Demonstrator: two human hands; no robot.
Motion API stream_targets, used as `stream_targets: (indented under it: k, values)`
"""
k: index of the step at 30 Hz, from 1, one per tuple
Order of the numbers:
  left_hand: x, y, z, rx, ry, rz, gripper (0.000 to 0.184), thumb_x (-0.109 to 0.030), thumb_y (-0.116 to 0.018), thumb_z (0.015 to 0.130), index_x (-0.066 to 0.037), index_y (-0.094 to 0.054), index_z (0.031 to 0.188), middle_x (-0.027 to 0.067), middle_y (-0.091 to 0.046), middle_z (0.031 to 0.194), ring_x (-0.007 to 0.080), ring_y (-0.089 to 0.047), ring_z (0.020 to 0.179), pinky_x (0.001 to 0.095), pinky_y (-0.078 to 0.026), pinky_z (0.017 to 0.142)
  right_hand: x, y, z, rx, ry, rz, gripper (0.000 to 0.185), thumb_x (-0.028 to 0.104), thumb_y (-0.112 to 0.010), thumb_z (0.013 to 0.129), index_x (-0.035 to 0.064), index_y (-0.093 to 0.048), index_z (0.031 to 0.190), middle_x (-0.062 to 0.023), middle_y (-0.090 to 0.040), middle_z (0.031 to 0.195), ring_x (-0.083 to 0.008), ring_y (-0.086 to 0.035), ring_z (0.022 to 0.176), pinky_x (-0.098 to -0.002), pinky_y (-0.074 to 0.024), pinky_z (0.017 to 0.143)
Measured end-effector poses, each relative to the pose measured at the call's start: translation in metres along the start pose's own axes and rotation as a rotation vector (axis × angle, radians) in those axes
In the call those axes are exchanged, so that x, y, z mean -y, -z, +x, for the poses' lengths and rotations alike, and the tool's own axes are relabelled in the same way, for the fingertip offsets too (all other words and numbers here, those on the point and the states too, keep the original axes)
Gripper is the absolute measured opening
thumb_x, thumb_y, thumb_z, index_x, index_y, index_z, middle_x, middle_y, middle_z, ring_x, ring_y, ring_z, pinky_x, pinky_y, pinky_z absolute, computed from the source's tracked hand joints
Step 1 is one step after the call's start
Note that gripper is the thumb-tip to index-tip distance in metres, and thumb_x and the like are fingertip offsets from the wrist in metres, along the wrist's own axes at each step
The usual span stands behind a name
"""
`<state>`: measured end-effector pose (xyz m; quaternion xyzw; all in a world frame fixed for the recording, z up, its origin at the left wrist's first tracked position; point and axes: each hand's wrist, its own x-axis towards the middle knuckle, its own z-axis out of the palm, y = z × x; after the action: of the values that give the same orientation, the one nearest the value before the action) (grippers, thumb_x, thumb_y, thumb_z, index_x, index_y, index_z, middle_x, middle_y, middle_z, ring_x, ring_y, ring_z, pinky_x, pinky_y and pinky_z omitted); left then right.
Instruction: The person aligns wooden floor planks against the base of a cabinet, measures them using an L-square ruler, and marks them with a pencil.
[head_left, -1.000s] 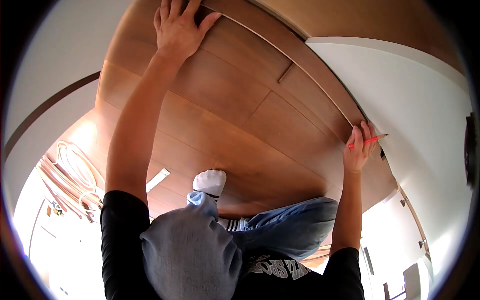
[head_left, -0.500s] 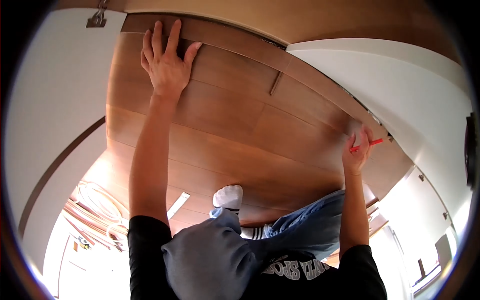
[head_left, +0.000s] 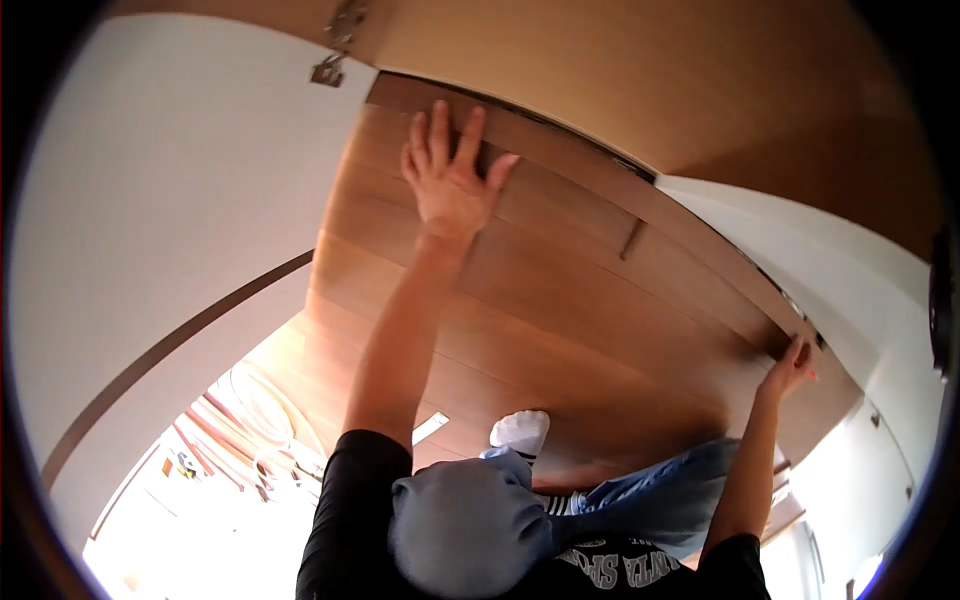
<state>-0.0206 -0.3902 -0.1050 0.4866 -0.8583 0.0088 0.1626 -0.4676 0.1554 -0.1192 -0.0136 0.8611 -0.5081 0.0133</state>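
Observation:
My left hand (head_left: 452, 195) lies with fingers spread on a narrow brown wooden plank (head_left: 570, 150) along the far edge of the wood floor (head_left: 540, 300). Near the plank's right end is my right hand (head_left: 788, 372), its fingers pinched together. A bit of red shows by those fingers, part of the red pencil (head_left: 812, 376) that was plainer earlier; most of it is hidden. Between the hands, a thin brown stick (head_left: 632, 238) lies across the boards. A dark gap runs along the plank's outer side.
White panels stand at the left (head_left: 190, 150) and right (head_left: 780, 235). A metal clip (head_left: 327, 70) hangs at the upper left. Coiled pale strips (head_left: 265, 405) lie at the lower left, and a short white strip (head_left: 430, 428) rests near my socked foot (head_left: 520, 430).
The view has turned, so everything sits further right and lower. My left hand stays spread on the plank. The right hand has come closer to the plank's edge, and the pencil is now mostly hidden.

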Motion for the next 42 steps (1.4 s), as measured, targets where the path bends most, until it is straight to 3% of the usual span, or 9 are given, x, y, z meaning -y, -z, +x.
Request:
stream_targets:
  k: [1, 10, 12, 16, 25, 27, 33, 35, 42]
  values:
    - [0.001, 0.0, 0.0, 0.011, 0.004, -0.075, 0.074, -0.067, -0.072, 0.096, -0.028, -0.061, 0.157, 0.0172, -0.043, 0.17, 0.0463, -0.037, 0.155, 0.0661, -0.031, 0.122, 0.015, -0.005, -0.005, -0.03, -0.006, -0.163, 0.053, 0.032, -0.074, 0.109, -0.0036, -0.062, 0.146, -0.0084, -0.072, 0.131, -0.0169, -0.066, 0.119, -0.0317, -0.0527, 0.106]
    - [0.0, 0.0, -0.003, 0.019, 0.006, -0.108, 0.073, -0.066, -0.071, 0.098, -0.027, -0.06, 0.159, 0.0163, -0.043, 0.171, 0.046, -0.036, 0.156, 0.0632, -0.032, 0.124, 0.047, -0.009, -0.019, -0.058, -0.035, -0.233, 0.056, 0.033, -0.076, 0.108, -0.0029, -0.063, 0.15, -0.0102, -0.071, 0.142, -0.0194, -0.066, 0.128, -0.0327, -0.0497, 0.112]
    - [0.001, 0.002, -0.002, 0.017, 0.004, -0.096, 0.072, -0.065, -0.071, 0.098, -0.027, -0.06, 0.159, 0.0164, -0.043, 0.17, 0.0462, -0.036, 0.156, 0.0631, -0.033, 0.124, 0.034, -0.005, -0.012, -0.033, -0.047, -0.043, 0.055, 0.03, -0.076, 0.108, -0.0028, -0.063, 0.149, -0.0117, -0.071, 0.143, -0.0199, -0.066, 0.129, -0.0335, -0.0501, 0.113]
    - [-0.001, 0.002, -0.002, -0.002, 0.005, -0.057, 0.071, -0.064, -0.072, 0.098, -0.027, -0.061, 0.158, 0.0174, -0.045, 0.169, 0.0469, -0.038, 0.154, 0.0632, -0.036, 0.122, 0.02, -0.005, -0.005, -0.049, -0.048, 0.03, 0.055, 0.027, -0.075, 0.108, -0.0037, -0.06, 0.152, -0.0142, -0.07, 0.145, -0.021, -0.066, 0.131, -0.0343, -0.0508, 0.114]
    - [0.004, -0.008, -0.002, -0.071, -0.036, -0.085, 0.072, -0.069, -0.071, 0.097, -0.03, -0.062, 0.157, 0.0155, -0.048, 0.167, 0.0463, -0.042, 0.152, 0.0635, -0.038, 0.121, 0.04, -0.026, -0.025, -0.138, -0.013, -0.194, 0.058, 0.032, -0.072, 0.11, -0.0041, -0.058, 0.154, -0.0118, -0.072, 0.137, -0.0189, -0.067, 0.122, -0.0315, -0.0526, 0.107]
    - [0.0, -0.004, -0.001, -0.046, -0.038, -0.088, 0.069, -0.064, -0.071, 0.1, -0.027, -0.061, 0.158, 0.017, -0.048, 0.167, 0.0464, -0.041, 0.153, 0.0626, -0.039, 0.122, 0.036, -0.027, -0.024, -0.154, 0.04, -0.275, 0.063, 0.038, -0.075, 0.108, -0.0024, -0.058, 0.154, -0.0116, -0.073, 0.134, -0.0186, -0.066, 0.116, -0.0319, -0.0519, 0.104]
    - [0.006, -0.01, -0.005, -0.024, -0.016, -0.093, 0.072, -0.07, -0.068, 0.099, -0.03, -0.061, 0.158, 0.0154, -0.044, 0.17, 0.0449, -0.038, 0.155, 0.0644, -0.036, 0.122, 0.044, -0.033, -0.03, -0.138, -0.031, -0.236, 0.061, 0.035, -0.072, 0.11, -0.0022, -0.057, 0.155, -0.01, -0.072, 0.136, -0.0178, -0.065, 0.118, -0.0318, -0.0516, 0.103]
    - [0.008, -0.011, -0.005, -0.027, -0.024, -0.093, 0.072, -0.07, -0.068, 0.099, -0.03, -0.061, 0.158, 0.0156, -0.044, 0.171, 0.0449, -0.038, 0.155, 0.0645, -0.036, 0.122, 0.038, -0.034, -0.03, -0.157, 0.05, -0.162, 0.058, 0.037, -0.072, 0.11, 0.0009, -0.06, 0.154, -0.0082, -0.075, 0.125, -0.016, -0.067, 0.11, -0.0302, -0.0537, 0.098]
    - [0.008, -0.012, -0.006, -0.06, -0.036, -0.11, 0.071, -0.069, -0.07, 0.098, -0.03, -0.063, 0.157, 0.0162, -0.047, 0.169, 0.0456, -0.04, 0.154, 0.0637, -0.036, 0.122, 0.038, -0.033, -0.029, -0.166, 0.026, -0.251, 0.058, 0.037, -0.072, 0.11, 0.0008, -0.059, 0.154, -0.0095, -0.073, 0.132, -0.0165, -0.066, 0.116, -0.0298, -0.0524, 0.101]
